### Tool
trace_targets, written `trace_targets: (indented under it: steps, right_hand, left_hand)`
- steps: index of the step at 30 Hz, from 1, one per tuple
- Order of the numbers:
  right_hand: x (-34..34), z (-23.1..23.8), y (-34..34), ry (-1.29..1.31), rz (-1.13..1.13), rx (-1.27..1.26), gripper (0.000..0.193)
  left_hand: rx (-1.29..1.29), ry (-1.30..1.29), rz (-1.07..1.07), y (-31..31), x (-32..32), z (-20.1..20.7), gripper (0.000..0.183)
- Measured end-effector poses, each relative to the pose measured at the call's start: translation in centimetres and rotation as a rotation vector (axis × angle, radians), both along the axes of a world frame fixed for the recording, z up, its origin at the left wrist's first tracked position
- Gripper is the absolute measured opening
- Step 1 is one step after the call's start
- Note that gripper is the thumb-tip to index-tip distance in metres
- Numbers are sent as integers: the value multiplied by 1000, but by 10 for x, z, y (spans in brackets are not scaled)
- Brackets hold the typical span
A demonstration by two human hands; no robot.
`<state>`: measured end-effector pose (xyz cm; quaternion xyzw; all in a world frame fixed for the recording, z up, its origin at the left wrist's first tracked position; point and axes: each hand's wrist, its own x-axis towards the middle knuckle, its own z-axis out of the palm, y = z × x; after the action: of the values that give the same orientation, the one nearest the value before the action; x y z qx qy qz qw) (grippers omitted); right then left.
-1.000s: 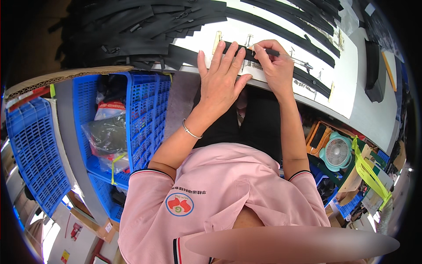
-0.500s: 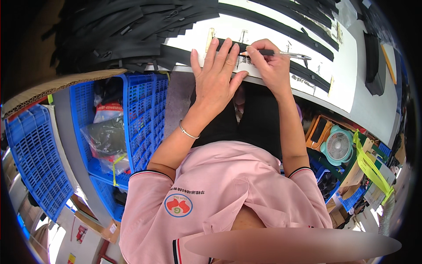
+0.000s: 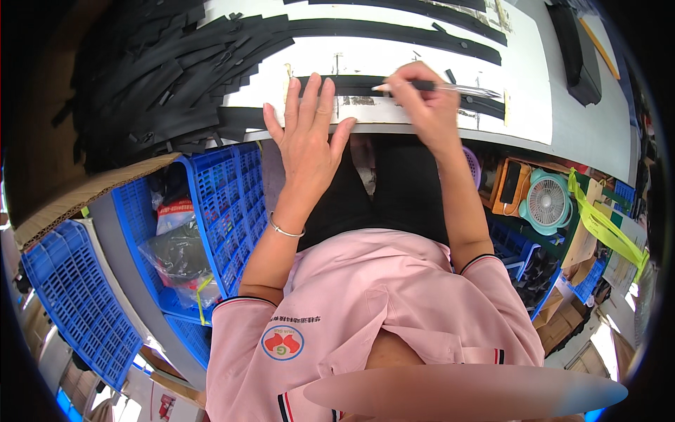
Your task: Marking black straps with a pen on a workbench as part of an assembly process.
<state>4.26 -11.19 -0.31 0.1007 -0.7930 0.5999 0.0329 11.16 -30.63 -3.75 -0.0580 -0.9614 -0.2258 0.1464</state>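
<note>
A black strip (image 3: 355,86) lies across a white board (image 3: 527,77) that carries dark marks and short ruled lines. My left hand (image 3: 307,133) rests flat with its fingers spread, the fingertips on the strip's left part. In my right hand (image 3: 430,105), slightly blurred, is a pen (image 3: 467,90) with a pale tip, a black grip and a silvery barrel. Its tip points left, at the strip's upper edge; whether it touches cannot be made out. The fingers of my right hand hide part of the strip.
A heap of black strips (image 3: 169,84) covers the table's left side. More strips (image 3: 394,35) lie farther back. At the right is a black block-shaped object (image 3: 575,56). Blue crates (image 3: 221,211) stand below left; a small turquoise fan (image 3: 547,202) is below right.
The view has shifted, so the table sits farther left in it. My right hand with the pen has moved right along the strip, away from my left hand, which stays put on the strip.
</note>
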Motion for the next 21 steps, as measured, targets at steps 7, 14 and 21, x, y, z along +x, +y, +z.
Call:
trace_targets:
  steps: [7,14,21]
  right_hand:
    - [-3,-17,55,58,-170,92,13]
    - [-3,-20,54,56,-165,48,13]
    - [-3,-20,52,74,-165,61,13]
  left_hand:
    - [-22,-5,-16,1,-1,1,63]
    - [-1,-11,1,17,-2,7,69]
    - [169,-11,-237,71,-16,16,54]
